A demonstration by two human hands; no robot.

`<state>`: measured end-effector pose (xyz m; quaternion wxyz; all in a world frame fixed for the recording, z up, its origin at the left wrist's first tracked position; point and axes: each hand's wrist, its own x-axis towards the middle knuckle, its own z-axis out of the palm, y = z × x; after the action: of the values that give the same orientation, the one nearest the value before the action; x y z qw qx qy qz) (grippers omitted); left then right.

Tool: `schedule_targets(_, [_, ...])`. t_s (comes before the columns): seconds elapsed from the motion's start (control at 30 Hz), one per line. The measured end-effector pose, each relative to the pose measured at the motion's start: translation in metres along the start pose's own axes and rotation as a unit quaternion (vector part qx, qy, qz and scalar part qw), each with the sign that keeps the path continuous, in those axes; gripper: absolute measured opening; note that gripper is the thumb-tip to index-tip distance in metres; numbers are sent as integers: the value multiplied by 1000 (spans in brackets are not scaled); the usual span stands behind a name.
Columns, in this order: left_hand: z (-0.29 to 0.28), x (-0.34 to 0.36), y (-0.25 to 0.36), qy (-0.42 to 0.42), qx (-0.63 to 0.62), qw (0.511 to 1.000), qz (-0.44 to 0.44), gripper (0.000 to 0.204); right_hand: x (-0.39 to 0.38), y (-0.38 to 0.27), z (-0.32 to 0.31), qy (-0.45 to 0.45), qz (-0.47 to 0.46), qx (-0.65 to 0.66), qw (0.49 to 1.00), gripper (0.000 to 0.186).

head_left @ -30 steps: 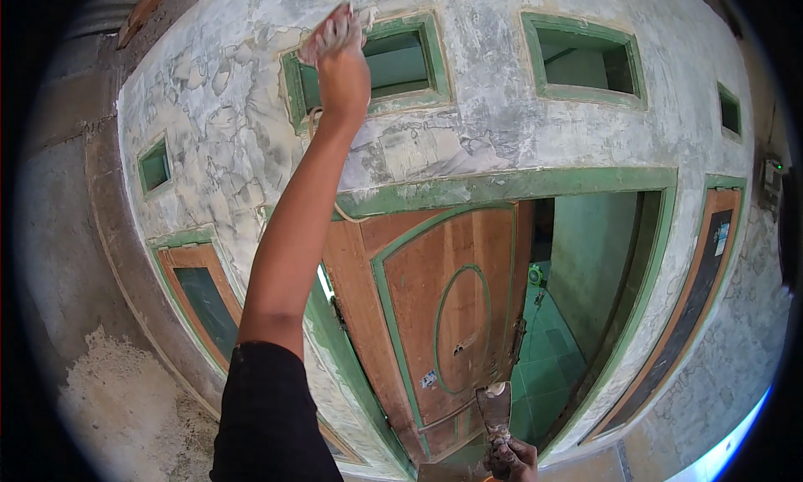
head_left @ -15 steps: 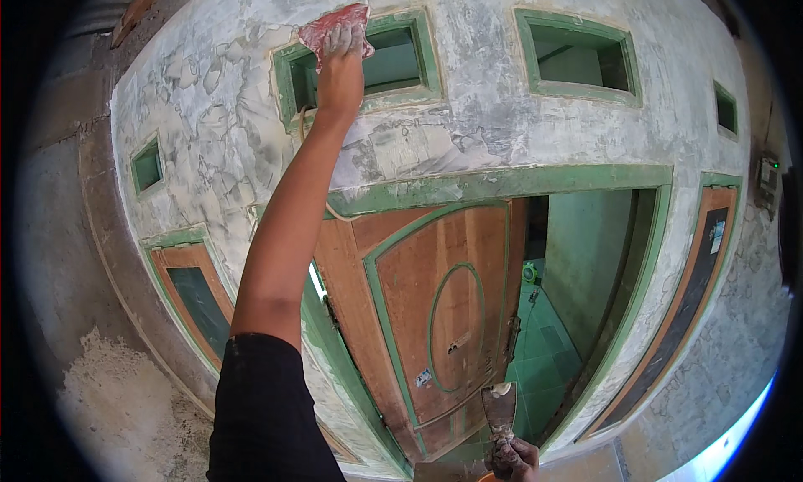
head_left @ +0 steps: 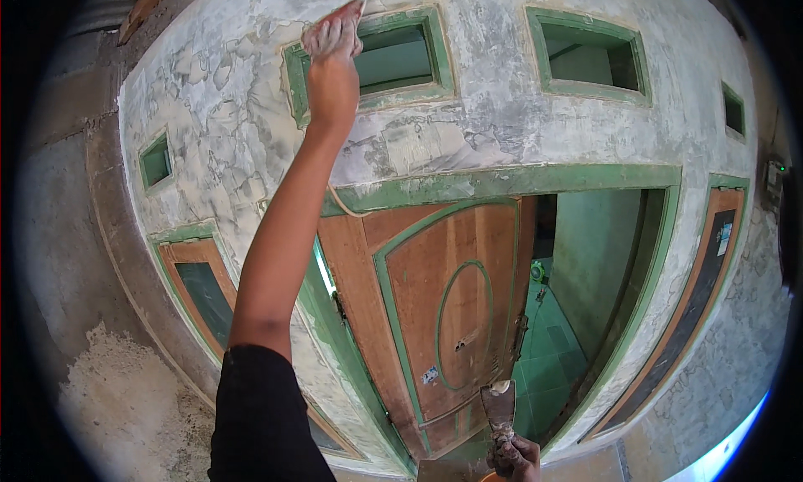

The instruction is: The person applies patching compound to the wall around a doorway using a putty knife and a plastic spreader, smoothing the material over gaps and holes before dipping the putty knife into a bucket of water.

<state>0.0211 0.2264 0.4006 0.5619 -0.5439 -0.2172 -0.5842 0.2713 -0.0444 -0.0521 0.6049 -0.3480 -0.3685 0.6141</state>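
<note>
My left hand (head_left: 332, 39) reaches high, its fingers closed on a red putty spreader (head_left: 345, 15) smeared with pale filler. The spreader is at the patchy grey-white wall (head_left: 217, 72), by the upper left corner of a green-framed vent opening (head_left: 439, 51). It shows almost edge-on, so I cannot tell whether its edge touches the plaster. Low in the view, my right hand (head_left: 520, 459) grips the handle of a putty knife (head_left: 499, 407). Its broad, stained blade points up, with a pale lump of filler at the tip.
Below the vents, a brown wooden door (head_left: 401, 306) with green trim stands open inside a green frame (head_left: 535, 179). Green floor tiles (head_left: 548, 348) show through the doorway. A second vent (head_left: 644, 56) is to the right; narrow windows (head_left: 205, 302) flank the door. A thin cable hangs near my forearm.
My left hand has turned at the wrist, tilting the spreader from broad face toward edge-on. The view has shifted slightly. My right hand still holds the putty knife low down.
</note>
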Motion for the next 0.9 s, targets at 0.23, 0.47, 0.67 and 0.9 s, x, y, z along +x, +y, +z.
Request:
schedule_targets(0.23, [45,6,-20,-27,91,995,36,52,0,9,0,24,12,15,1000,16])
schedule_targets(0.47, [10,-22,1,-140,38,984,-103,39,-4,-9,4,-6,-22,26,999,14])
schedule_targets(0.67, [7,-10,4,6,14,999,-35,50,-5,3,-9,15,-42,8,999,12])
schedule_targets(0.9, [47,-7,-2,-84,91,992,-4,50,-5,-3,1,22,-11,-3,1000,12])
